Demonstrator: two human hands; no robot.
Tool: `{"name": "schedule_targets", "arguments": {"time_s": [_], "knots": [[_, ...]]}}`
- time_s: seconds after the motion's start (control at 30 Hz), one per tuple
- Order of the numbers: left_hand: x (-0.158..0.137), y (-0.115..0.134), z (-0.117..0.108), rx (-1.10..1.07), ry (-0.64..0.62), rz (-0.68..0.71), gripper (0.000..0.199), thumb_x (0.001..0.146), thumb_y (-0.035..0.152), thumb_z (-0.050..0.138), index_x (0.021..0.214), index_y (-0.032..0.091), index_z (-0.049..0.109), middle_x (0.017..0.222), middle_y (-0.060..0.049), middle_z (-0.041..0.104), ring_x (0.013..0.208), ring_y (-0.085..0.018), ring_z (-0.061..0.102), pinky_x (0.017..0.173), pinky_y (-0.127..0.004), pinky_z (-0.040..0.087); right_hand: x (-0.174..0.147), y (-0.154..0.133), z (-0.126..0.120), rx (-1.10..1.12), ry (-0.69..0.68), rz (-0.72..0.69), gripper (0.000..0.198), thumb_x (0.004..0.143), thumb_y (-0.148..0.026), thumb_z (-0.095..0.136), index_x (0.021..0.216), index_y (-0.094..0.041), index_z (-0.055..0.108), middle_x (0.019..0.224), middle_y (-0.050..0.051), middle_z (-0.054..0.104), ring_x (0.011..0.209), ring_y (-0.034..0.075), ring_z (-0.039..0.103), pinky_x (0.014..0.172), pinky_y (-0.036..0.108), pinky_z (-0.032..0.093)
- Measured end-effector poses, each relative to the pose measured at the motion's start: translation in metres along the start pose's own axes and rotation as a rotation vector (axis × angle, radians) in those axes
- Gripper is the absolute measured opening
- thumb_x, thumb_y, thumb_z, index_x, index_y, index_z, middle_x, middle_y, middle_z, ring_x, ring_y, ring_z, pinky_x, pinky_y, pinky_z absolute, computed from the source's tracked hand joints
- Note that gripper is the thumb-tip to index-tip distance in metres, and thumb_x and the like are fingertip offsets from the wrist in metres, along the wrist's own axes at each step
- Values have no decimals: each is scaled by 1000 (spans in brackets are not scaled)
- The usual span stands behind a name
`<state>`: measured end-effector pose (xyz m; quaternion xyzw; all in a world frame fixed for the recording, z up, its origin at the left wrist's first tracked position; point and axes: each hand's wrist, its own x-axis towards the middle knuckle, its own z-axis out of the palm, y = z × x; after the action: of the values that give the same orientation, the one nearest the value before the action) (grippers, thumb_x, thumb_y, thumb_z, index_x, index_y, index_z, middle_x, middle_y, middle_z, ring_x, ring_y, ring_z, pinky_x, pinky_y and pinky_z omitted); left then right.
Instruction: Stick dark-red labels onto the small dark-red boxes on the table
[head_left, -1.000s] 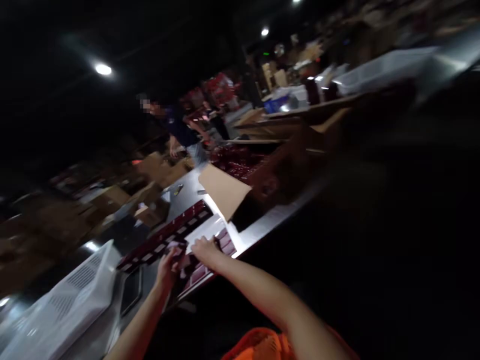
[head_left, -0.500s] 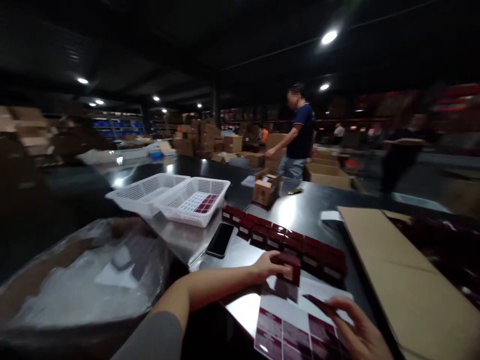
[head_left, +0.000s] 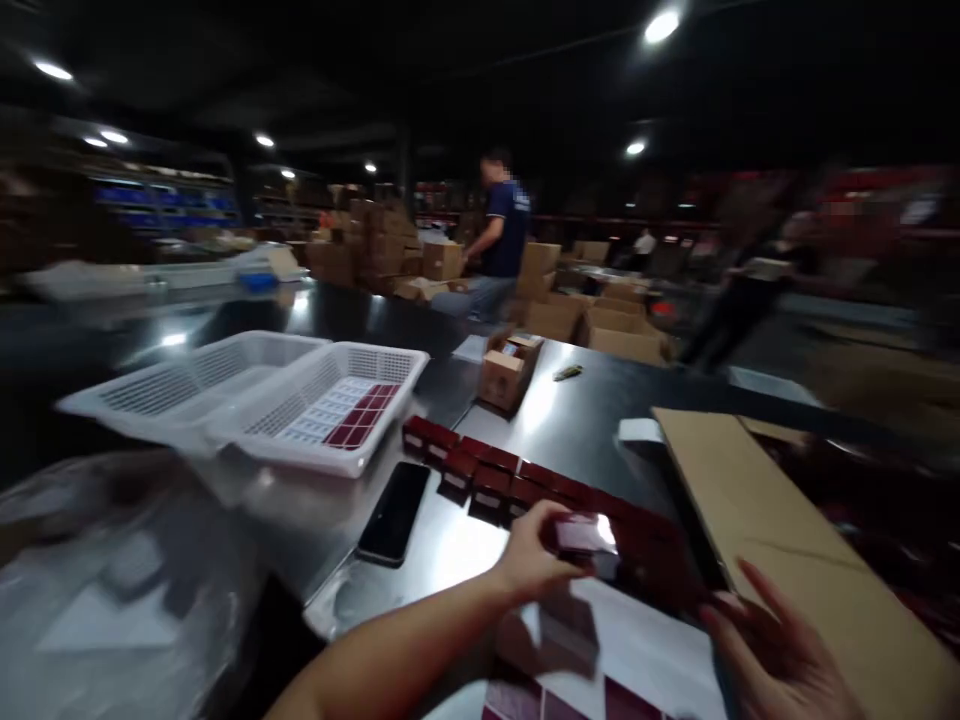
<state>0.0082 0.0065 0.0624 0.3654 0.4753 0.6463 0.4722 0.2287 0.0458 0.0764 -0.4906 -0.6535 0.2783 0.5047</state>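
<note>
My left hand point(head_left: 536, 555) is closed around a small dark red box point(head_left: 585, 535), whose glossy top catches the light, just above the white label sheet point(head_left: 645, 640). Dark red printed labels fill the lower part of that sheet. At the sheet's right side, my right hand point(head_left: 780, 650) has its fingers apart; I see nothing clearly held in it, though the picture is blurred there. A row of dark red boxes point(head_left: 487, 475) stands behind my left hand, each with a small pale label on its front.
Left of the row lie a black phone point(head_left: 394, 512) and white plastic baskets point(head_left: 352, 465), one holding small boxes. Farther back are an open carton point(head_left: 502, 375) and a yellow cutter point(head_left: 568, 373). Flat cardboard point(head_left: 780, 530) borders the right. A person point(head_left: 506, 230) is beyond the table.
The view has shifted. My left hand has tilted the box. My right hand, which held a dark red label, has moved right and its fingers have spread. The person beyond has turned away.
</note>
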Motion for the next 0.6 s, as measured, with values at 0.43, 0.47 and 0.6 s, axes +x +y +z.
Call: {"name": "schedule_targets", "arguments": {"time_s": [0.43,0.47,0.6], "knots": [[-28,9,-13,259,-106,376,47,63,25,87,105,26,66,110,-4,61,104,-21,62,79,-29,55,-24,-53,-23,111,191,-323,13,86,-15,71,89,-27,73,108,4,58,101,15,62,87,32,54],[-30,9,-13,285,-118,387,47,63,26,87,105,26,66,110,-5,62,103,-20,63,79,-29,56,-24,-51,-25,98,188,-340,15,86,-15,71,93,-28,73,111,4,58,106,17,60,91,34,53],[-34,8,-9,283,-174,372,47,63,25,88,105,26,68,110,-4,67,106,-21,65,88,-33,56,-21,-36,-26,-1,-79,-410,76,83,-31,79,148,-40,41,135,7,53,126,26,52,107,50,44]]}}
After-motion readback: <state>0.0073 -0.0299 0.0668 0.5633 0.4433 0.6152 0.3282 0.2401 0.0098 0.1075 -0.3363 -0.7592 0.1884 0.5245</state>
